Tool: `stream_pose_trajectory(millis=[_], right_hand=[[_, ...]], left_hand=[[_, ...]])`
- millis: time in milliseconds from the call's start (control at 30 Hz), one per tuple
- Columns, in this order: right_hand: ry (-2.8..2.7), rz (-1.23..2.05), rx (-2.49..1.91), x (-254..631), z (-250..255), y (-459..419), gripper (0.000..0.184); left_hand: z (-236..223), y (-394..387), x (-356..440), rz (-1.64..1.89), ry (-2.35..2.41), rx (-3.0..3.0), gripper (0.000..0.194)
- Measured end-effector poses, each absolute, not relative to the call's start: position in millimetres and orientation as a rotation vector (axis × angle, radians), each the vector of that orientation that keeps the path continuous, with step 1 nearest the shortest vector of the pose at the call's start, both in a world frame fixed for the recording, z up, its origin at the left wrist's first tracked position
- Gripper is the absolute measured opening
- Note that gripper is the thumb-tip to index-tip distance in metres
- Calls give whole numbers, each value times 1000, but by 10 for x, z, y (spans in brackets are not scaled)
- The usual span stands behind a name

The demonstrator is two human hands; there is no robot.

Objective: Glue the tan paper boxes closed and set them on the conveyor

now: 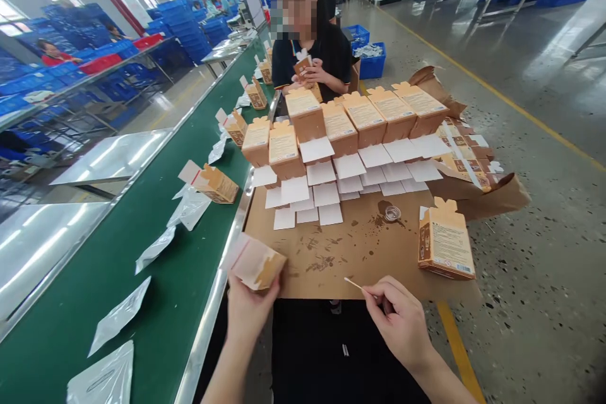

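My left hand (252, 309) grips a small cardboard box (259, 261) by its lower sides, over the metal edge between belt and table. The box is slightly blurred, with its white flap pointing left. Between the thumb and fingers of my right hand (396, 315) is a cotton swab (353, 283), its white tip directed left over the brown table sheet (303, 284). Beyond the swab, a small clear dish (392, 213) sits among wet spots. To the right stands a single brown box (445, 241) with a scalloped top flap.
Stacked boxes (296, 158) with white flaps fill the table's far side. On the left, a green conveyor belt (156, 303) carries open boxes (218, 184) and silvery pouches (119, 317). A co-worker (310, 57) across the table holds a box. Torn brown paper (492, 199) lies at right.
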State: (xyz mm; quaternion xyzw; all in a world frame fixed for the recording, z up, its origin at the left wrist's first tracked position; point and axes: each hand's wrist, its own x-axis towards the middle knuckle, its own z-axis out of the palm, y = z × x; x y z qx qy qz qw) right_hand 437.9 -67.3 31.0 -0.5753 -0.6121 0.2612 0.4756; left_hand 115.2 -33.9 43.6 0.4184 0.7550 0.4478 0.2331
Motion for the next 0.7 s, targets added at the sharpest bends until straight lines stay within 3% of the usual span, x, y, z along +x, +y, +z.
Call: stream_pose_trajectory(millis=[100, 233, 433, 567, 633, 700], right_hand=[[-1521, 655, -1415, 4510, 232, -700, 30], [-1519, 658, -1435, 4564, 167, -682, 32], [-1498, 708, -1385, 4494, 290, -505, 32], [-1480, 664, -1381, 4746, 456, -500, 25], [-1435, 608, -1403, 4919, 528, -511, 21], [-1409, 555, -1422, 5054, 590, -482, 21]], left_hand=[[525, -407, 569, 1246, 2373, 1033, 83], [562, -417, 78, 1356, 2437, 905, 92], [562, -207, -122, 1420, 2339, 835, 88], [520, -487, -75, 1708, 2320, 854, 102], [533, -562, 52, 1901, 2242, 943, 95], [644, -370, 243, 2007, 2029, 1043, 74]])
